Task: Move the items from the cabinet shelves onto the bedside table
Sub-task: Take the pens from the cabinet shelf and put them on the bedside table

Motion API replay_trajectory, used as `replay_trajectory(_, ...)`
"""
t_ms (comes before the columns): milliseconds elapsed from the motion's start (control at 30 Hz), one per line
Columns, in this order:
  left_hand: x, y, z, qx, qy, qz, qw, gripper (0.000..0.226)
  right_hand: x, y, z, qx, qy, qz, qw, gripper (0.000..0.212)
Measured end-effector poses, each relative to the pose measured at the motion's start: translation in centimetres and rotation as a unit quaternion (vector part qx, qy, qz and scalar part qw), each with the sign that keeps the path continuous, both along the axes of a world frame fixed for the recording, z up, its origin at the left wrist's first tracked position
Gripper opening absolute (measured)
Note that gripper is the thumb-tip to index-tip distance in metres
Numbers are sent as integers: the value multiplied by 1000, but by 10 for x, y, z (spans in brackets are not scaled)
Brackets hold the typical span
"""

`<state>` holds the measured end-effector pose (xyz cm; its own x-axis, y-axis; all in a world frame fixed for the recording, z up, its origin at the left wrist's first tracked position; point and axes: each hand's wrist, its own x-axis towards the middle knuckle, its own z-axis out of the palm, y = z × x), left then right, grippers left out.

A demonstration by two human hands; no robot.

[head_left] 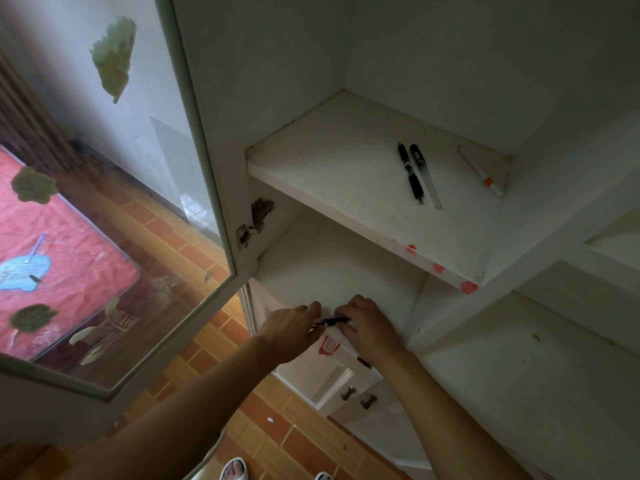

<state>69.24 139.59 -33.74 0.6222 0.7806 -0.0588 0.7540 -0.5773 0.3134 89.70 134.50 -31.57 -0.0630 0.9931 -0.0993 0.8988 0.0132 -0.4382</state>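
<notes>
Both my hands reach onto the lower cabinet shelf [332, 271] near its front edge. My left hand [294, 327] and my right hand [370, 323] meet around a small black pen [334, 321], each with fingers curled at one end of it. On the upper shelf [311, 161] lie two black pens [414, 171] side by side. A white marker with an orange band [483, 173] lies to their right.
The glass cabinet door [114, 202] stands swung open at the left, with leaf stickers on it. Lower cabinet doors with knobs [358, 398] sit under the shelf. Through the glass a red mat [62, 244] lies on orange floor tiles. More white compartments [536, 358] lie to the right.
</notes>
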Motion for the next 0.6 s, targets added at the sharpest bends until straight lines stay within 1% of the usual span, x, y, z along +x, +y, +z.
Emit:
replay_trajectory(300,-6,-2,7,38,13,-17,999,28,1,-9,8,7,6,5,1000,37)
replay_trajectory(600,-26,-4,45,32,-18,5,999,18,-7,-6,42,31,20,11,999,44)
